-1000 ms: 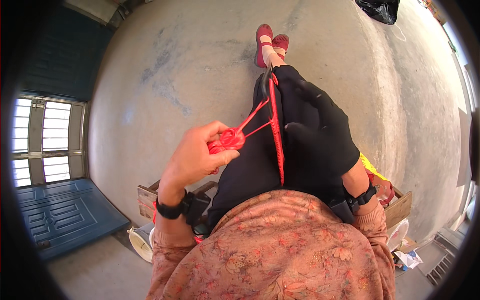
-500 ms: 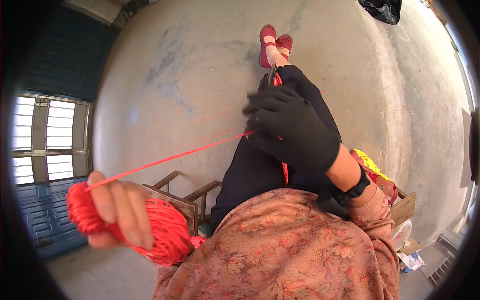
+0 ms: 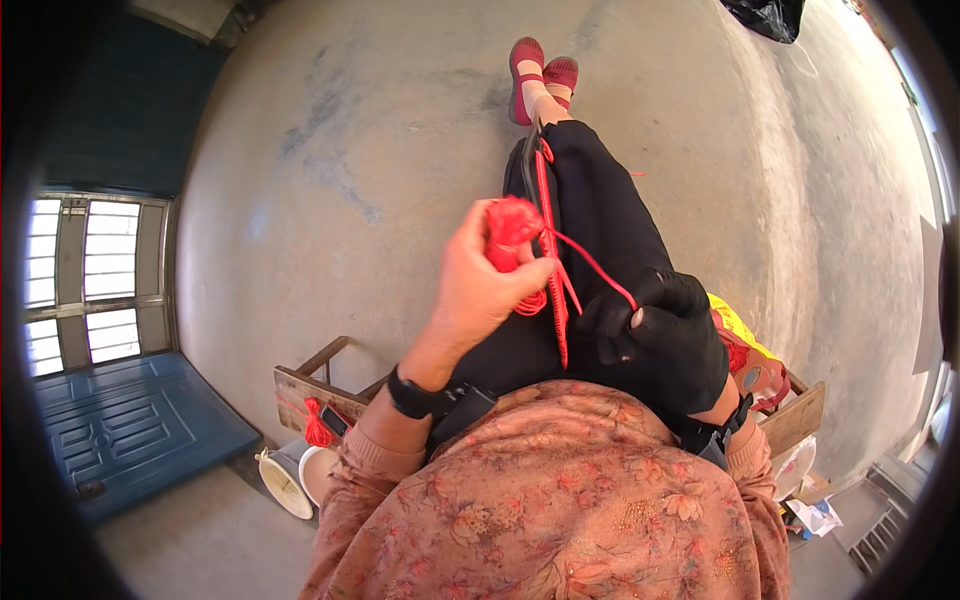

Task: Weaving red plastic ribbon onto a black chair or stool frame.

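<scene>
Wrapping its grip around a red bundle (image 3: pixel 514 220), the bare left hand (image 3: pixel 478 285) is hovering over the black trousers (image 3: pixel 620 220), pressing the coils from both sides. Opposite it, I am seeing the right hand (image 3: pixel 670 340), gloved in black, pinching a red cord (image 3: pixel 600 266) near the bared tip of one digit. That cord is arching down to the pinch; from my remote seat I cannot tell whether it is starting at the bundle or at the red-wrapped strip (image 3: pixel 561 335) just behind. The strip is running lengthwise between the legs, pointing toward the red shoes (image 3: pixel 521 85), with a dark bar (image 3: pixel 530 180) lying beside its far part. Over on the left, a second bundle (image 3: pixel 318 427) is resting by the wooden seat (image 3: pixel 290 388), beside a dark device (image 3: pixel 334 418), and a pale bucket (image 3: pixel 283 490) is sitting below. A red and yellow bag (image 3: pixel 765 377) is leaning close to the right hand, and a black bag (image 3: pixel 770 15) is lying far off on the floor (image 3: pixel 420 110).
</scene>
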Available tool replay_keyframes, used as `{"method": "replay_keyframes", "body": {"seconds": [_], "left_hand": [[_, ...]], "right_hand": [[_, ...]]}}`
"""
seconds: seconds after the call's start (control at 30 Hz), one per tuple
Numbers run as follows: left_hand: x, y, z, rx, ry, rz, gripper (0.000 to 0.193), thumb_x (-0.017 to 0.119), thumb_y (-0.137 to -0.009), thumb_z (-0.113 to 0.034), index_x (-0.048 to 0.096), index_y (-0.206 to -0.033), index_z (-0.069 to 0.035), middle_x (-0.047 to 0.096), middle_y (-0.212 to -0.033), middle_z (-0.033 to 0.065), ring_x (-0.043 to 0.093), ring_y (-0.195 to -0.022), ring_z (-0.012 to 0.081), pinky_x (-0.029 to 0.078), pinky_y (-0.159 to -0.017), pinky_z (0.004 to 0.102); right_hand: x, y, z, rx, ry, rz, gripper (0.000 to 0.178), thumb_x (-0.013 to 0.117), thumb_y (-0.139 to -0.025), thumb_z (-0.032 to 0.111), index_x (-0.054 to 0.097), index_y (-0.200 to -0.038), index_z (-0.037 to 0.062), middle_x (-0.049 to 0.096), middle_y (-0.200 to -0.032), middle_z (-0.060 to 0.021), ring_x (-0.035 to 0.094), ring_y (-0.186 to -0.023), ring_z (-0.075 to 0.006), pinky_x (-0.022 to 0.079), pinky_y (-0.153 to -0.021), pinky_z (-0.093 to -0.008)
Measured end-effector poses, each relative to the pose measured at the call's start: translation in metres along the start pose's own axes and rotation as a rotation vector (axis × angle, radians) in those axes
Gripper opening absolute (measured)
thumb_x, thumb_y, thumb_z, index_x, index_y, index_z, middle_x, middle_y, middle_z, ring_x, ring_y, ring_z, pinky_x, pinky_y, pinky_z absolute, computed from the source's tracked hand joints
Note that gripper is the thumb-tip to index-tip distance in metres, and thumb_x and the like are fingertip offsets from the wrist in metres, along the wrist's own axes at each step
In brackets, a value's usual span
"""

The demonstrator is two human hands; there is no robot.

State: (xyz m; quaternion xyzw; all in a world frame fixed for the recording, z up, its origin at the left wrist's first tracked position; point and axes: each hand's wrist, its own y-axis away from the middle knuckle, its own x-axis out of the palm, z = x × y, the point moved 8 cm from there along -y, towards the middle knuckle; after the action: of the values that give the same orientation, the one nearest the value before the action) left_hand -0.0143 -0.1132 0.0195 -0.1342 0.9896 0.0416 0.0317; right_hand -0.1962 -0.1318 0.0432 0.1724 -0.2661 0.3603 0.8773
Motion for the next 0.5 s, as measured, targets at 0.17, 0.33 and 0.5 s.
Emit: {"method": "replay_keyframes", "body": {"seconds": [0.17, 0.33, 0.5], "left_hand": [[0.005, 0.004, 0.014, -0.039, -0.293, -0.097, 0.039, 0.081, -0.076, -0.007, 0.057, -0.106, -0.001, 0.066, -0.088, 0.0021, 0.061, -0.075, 0.0059, 0.052, -0.069, 0.0246], [-0.025, 0.006, 0.012, -0.013, 0.211, -0.094, 0.038, 0.074, -0.082, 0.001, 0.059, -0.117, 0.000, 0.065, -0.101, 0.0043, 0.064, -0.090, 0.0109, 0.053, -0.081, 0.0277], [-0.060, 0.007, -0.045, 0.448, -0.452, -0.282, 0.033, 0.068, -0.080, 0.005, 0.062, -0.112, -0.001, 0.067, -0.113, 0.0124, 0.066, -0.102, 0.0228, 0.053, -0.089, 0.0347]], "right_hand": [[0.009, 0.011, 0.014, 0.110, 0.057, -0.019, 0.004, 0.060, -0.088, 0.005, 0.060, -0.085, 0.0028, 0.058, -0.075, -0.0019, 0.053, -0.067, -0.0098, 0.044, -0.062, -0.0275], [-0.014, -0.017, 0.066, -0.130, 0.692, -0.179, 0.015, 0.062, -0.085, 0.005, 0.061, -0.100, 0.0022, 0.058, -0.087, -0.0001, 0.056, -0.072, -0.0105, 0.045, -0.069, -0.0273], [-0.056, -0.071, 0.064, -0.232, 0.490, -0.193, 0.036, 0.065, -0.084, 0.007, 0.063, -0.120, 0.0042, 0.063, -0.100, -0.0049, 0.063, -0.089, -0.0166, 0.051, -0.081, -0.0309]]}}
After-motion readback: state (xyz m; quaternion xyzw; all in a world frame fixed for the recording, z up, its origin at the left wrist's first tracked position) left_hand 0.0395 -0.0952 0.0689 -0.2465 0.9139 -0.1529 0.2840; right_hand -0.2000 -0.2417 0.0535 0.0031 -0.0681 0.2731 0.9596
